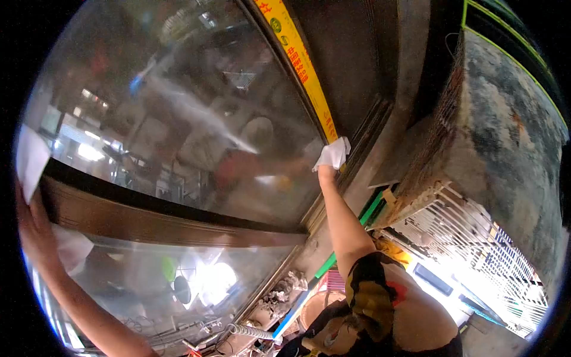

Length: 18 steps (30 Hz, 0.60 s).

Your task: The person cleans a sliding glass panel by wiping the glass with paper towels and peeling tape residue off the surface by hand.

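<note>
My right hand, at the end of an outstretched arm, is closed around a crumpled white cloth. That cloth lies against the dark frame at the lower end of a yellow strip printed with red characters. At the far left, my left hand is at the brown frame bar, with white cloth beyond its fingers and more white material beside the palm. Its fingertips are partly hidden. A large glass pane, smeared and full of reflections, spans the space between my hands.
Below the bar is a second glass pane with a bright reflection. A white wire rack and a stained grey panel stand at the right. A coiled hose and a basket are near the bottom.
</note>
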Available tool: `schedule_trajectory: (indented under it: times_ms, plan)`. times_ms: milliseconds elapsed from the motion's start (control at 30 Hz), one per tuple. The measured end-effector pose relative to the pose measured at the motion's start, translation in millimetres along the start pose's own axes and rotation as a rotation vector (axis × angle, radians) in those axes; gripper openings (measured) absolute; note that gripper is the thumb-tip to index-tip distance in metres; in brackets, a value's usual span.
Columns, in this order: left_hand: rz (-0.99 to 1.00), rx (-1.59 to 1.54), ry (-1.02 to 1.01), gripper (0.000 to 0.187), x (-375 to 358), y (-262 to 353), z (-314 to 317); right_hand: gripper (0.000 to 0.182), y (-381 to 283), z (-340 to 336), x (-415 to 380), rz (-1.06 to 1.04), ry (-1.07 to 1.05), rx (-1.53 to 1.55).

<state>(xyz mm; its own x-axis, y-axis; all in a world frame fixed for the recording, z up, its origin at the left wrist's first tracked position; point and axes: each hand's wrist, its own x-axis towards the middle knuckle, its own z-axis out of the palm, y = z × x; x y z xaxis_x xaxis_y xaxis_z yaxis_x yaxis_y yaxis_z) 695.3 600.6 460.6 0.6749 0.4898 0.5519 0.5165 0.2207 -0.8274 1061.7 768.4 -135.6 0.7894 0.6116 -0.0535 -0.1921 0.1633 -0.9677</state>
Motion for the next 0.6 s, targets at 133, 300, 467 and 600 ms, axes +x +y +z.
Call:
schedule_trajectory:
  times_ms: [133, 300, 467, 600]
  plan:
    - [0.217, -0.164, 0.34, 0.058, 85.4, 54.5, -56.2, 0.064, 101.8, -2.7, 25.1, 0.089, 0.078, 0.265]
    - [0.372, -0.225, 0.492, 0.06, 97.7, 43.8, -45.9, 0.039, 55.4, -39.1, 31.8, 0.599, -0.11, 0.064]
    - [0.389, -0.225, 0.475, 0.058, 97.1, 39.5, -45.7, 0.033, 106.6, -37.9, 30.3, 0.583, 0.112, 0.19]
    - [0.371, -0.228, 0.459, 0.055, 97.2, 43.7, -48.8, 0.041, 124.0, -25.8, -32.5, 0.604, 0.165, 0.201]
